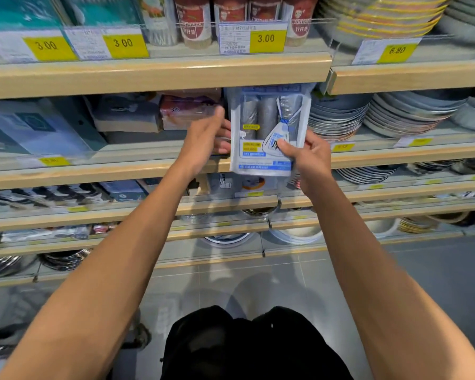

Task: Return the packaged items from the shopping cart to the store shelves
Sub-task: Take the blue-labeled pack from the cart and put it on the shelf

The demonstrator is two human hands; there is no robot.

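Observation:
A white and blue packet of grey bag rolls (261, 124) stands upright in front of the second shelf (137, 171), its top just under the upper shelf board (159, 75). My right hand (310, 157) pinches its lower right corner, thumb on the front. My left hand (206, 141) is at the packet's left edge, fingers reaching behind it and thumb raised. The shopping cart is mostly out of view; only a dark part (137, 335) shows at the lower left.
Stacks of plates (337, 116) and bowls fill the shelves to the right. A pink packet (187, 108) and flat boxes lie left of the packet. Toothpick canisters (195, 20) and yellow price tags (266, 38) sit on the top shelf. Grey floor tiles lie below.

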